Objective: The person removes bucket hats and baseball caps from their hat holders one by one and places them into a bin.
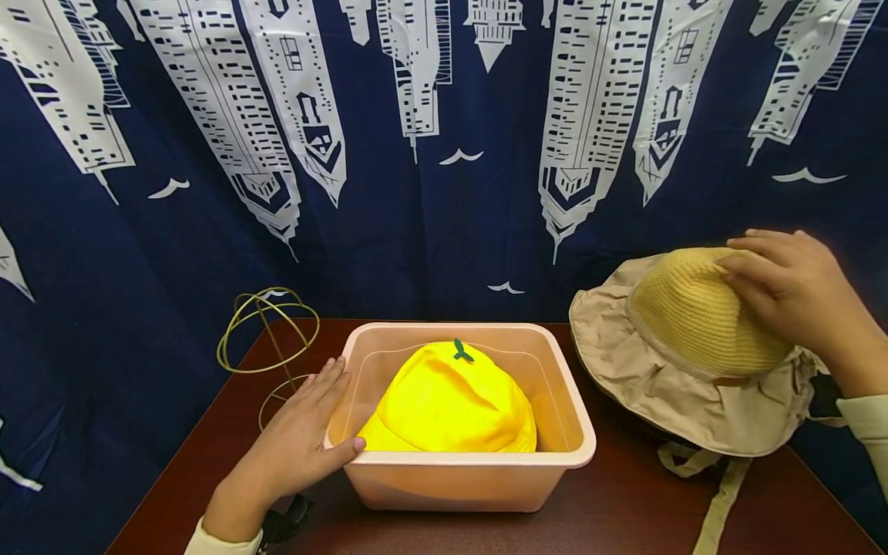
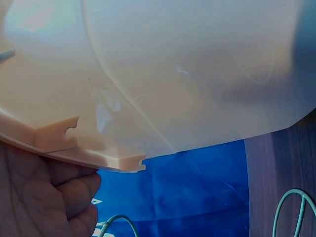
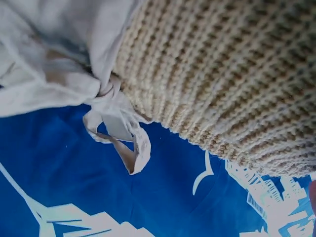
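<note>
A yellow cap (image 1: 451,401) with a small green sprout on top lies inside a peach plastic basin (image 1: 458,486). My left hand (image 1: 298,435) rests on the basin's left rim, its fingers straight and the thumb at the front corner; the left wrist view shows the palm (image 2: 34,197) below the rim. At the right, my right hand (image 1: 787,285) grips the crown of a straw sun hat (image 1: 701,316) with a wide beige cloth brim. The thumb is hidden. Cloth ties hang from the hat, and a bow (image 3: 118,128) shows in the right wrist view.
A wire stand (image 1: 267,366) with a rounded top stands left of the basin, behind my left hand. The brown table (image 1: 624,509) narrows toward a navy curtain (image 1: 472,231) with white building prints. Something dark shows under the hat's brim.
</note>
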{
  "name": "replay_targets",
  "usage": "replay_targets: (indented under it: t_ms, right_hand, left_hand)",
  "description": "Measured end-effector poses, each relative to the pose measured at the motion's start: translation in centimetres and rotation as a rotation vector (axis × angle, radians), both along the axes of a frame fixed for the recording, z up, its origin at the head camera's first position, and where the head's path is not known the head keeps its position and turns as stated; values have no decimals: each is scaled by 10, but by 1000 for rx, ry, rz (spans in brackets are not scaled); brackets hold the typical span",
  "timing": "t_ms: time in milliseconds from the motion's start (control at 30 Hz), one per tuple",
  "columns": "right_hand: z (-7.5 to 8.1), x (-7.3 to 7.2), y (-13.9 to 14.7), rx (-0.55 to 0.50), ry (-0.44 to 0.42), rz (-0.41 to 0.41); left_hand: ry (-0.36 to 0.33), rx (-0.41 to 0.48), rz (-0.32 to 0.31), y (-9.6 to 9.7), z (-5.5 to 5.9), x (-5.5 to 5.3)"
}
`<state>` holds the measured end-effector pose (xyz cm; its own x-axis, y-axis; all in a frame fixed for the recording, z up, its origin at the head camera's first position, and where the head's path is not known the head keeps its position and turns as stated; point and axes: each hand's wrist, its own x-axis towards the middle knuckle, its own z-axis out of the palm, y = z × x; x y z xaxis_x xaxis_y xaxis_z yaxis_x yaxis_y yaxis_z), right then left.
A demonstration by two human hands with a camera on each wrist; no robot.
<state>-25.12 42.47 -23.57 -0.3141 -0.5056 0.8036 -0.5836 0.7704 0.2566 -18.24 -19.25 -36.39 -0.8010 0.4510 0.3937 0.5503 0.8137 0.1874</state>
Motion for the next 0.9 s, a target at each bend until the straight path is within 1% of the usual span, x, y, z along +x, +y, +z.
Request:
replay_targets:
  t_ms: [100, 200, 300, 600, 667, 833, 900]
  right_hand:
    - [5, 4, -3, 54, 23, -64]
    - [13, 8, -5, 97, 24, -139]
    - [23, 10, -6, 108, 29, -188]
    - [52, 9, -11, 74, 82, -202]
    - [58, 9, -14, 60, 82, -221]
    - [72, 12, -30, 42, 149, -185]
    - [78, 13, -39, 40, 181, -158]
  left_hand:
    - [-7, 4, 6, 0, 0, 0]
    - [-12, 7, 12, 0, 0, 0]
    - [-13, 12, 11, 0, -1, 0]
    - [1, 19, -2, -1, -1, 0]
    - [3, 22, -6, -1, -1, 0]
    - [2, 28, -11, -1, 0, 0]
    - [0, 28, -10, -1, -1, -1]
